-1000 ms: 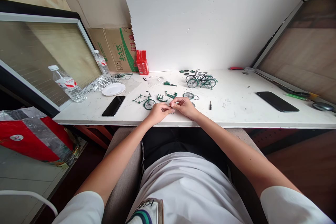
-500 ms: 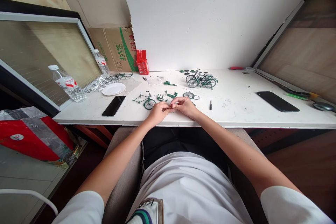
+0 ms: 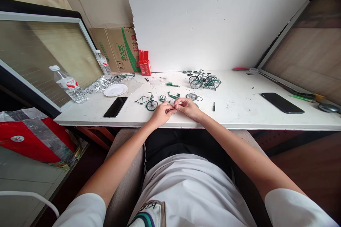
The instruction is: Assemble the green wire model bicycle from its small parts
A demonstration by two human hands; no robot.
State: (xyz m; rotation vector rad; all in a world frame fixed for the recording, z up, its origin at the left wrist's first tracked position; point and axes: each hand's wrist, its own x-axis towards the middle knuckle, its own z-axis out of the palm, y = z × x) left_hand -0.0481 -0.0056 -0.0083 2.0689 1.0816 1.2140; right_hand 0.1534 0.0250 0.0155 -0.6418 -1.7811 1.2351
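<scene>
My left hand (image 3: 162,113) and my right hand (image 3: 187,108) meet fingertip to fingertip above the front of the white table. Both are closed in a pinch; whatever sits between the fingers is too small or hidden to make out. Just left of them lies a green model bicycle frame (image 3: 143,100) with a spoked wheel (image 3: 152,105) at one end. Beyond the fingers are small green parts (image 3: 174,96). A loose wheel (image 3: 191,96) rests behind my right hand, beside a thin ring (image 3: 199,98).
Assembled model bicycles (image 3: 204,80) stand farther back. A small black screwdriver-like tool (image 3: 214,106) lies right of my hands. Phones lie left (image 3: 115,107) and right (image 3: 281,103). Bottles (image 3: 69,84), a paper plate (image 3: 115,90) and a red box (image 3: 145,64) stand leftward.
My fingers have shifted very slightly against each other, still pinched together. The parts on the table have not moved.
</scene>
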